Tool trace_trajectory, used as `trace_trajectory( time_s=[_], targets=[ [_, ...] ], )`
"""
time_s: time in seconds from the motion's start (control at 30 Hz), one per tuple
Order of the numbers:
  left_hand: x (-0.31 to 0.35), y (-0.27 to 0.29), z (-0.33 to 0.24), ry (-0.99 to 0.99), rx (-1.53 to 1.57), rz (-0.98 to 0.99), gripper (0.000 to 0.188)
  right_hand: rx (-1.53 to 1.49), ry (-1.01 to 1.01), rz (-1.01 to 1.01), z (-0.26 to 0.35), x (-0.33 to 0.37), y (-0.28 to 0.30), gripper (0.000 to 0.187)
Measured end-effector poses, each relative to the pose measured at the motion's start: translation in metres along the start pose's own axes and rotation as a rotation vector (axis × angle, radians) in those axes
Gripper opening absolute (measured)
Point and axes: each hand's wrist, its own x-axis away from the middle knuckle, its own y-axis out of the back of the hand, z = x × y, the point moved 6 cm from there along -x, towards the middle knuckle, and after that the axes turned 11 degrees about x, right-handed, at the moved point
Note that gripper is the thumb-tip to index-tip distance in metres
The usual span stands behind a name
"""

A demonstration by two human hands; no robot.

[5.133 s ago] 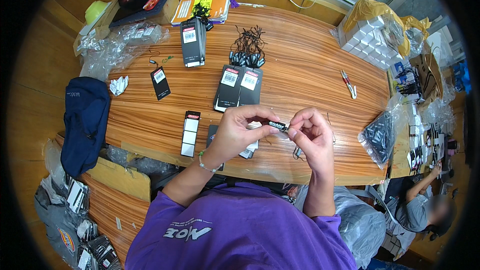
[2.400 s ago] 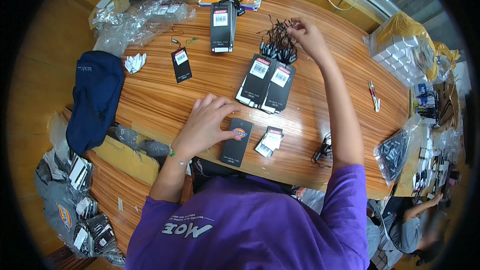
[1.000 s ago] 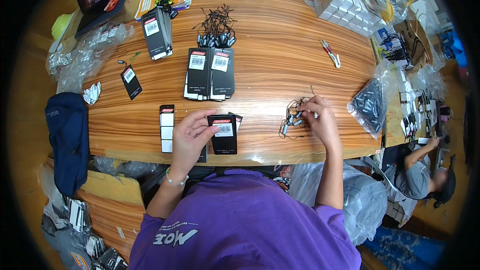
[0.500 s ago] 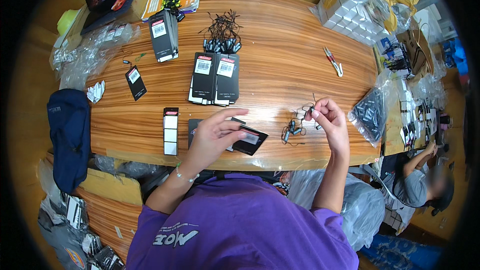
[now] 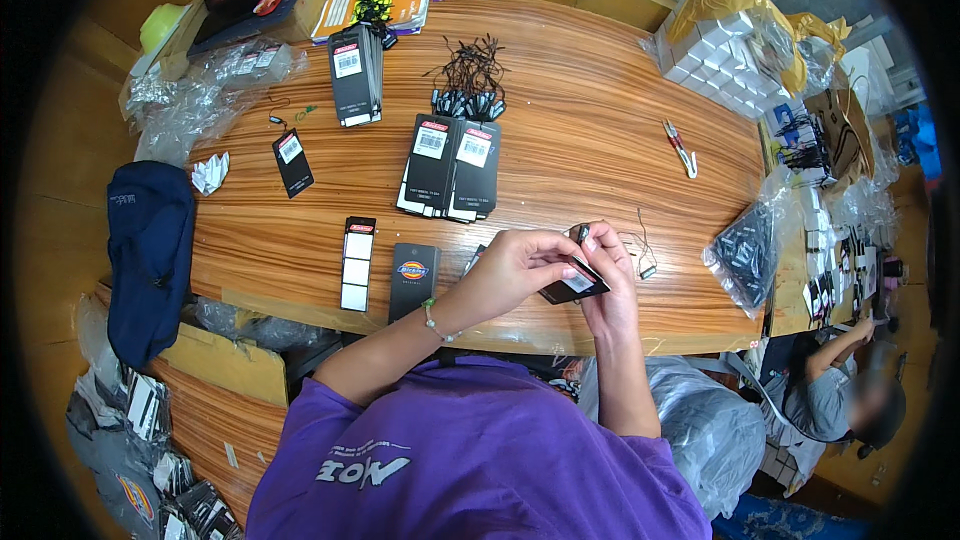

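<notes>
Your left hand (image 5: pixel 518 265) and right hand (image 5: pixel 612 280) meet in front of you over the table (image 5: pixel 560 175), with a black tag (image 5: pixel 562 292) between them. Your left thumb and fingers pinch the tag, its white label turned up; your right hand closes around its opposite side, and at its fingertips a small dark fastener (image 5: pixel 582 233) stands just beyond the tag's far edge. The fastener thus lies away from your body relative to the tag, with your right fingers nearer to it than your left. The tag is tilted and foreshortened, so its long axis cannot be told with confidence; whether its string is threaded is also hidden.

To the right of your right hand, apart from it, lies a loose string (image 5: pixel 648 272). Left of your left hand, the logo-faced tag (image 5: pixel 415 275) lies flat, long axis running away from you. Beyond the hands are two side-by-side tag piles (image 5: pixel 450 170), strings at their far end.

Containers: a clear bag (image 5: pixel 770 205) at the right edge encloses dark items; farther off, yellow plastic (image 5: pixel 788 35) partly wraps stacked white blocks (image 5: pixel 705 55).
</notes>
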Motion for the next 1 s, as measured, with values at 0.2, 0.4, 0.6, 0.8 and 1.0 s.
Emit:
trace_trajectory(
  time_s=[0.2,0.4,0.6,0.8,1.0],
  targets=[
    [0.000,0.009,0.006,0.017,-0.105,-0.041,0.017,-0.137,-0.051,0.027,-0.012,-0.008,0.006,0.015],
    [0.006,0.008,0.006,0.071,-0.151,-0.031,0.017,-0.150,0.119,-0.059,0.021,-0.021,0.027,0.017],
    [0.009,0.008,0.005,0.047,-0.142,-0.034,0.018,-0.389,0.111,0.017,0.051,-0.026,0.029,0.013],
    [0.009,0.021,-0.020,0.030,-0.045,-0.083,0.016,-0.559,0.129,0.150,0.079,-0.015,0.006,0.015],
    [0.011,0.032,-0.047,-0.335,-0.115,-0.222,0.017,-0.103,0.411,0.261,0.091,-0.002,-0.030,0.013]
  ],
)
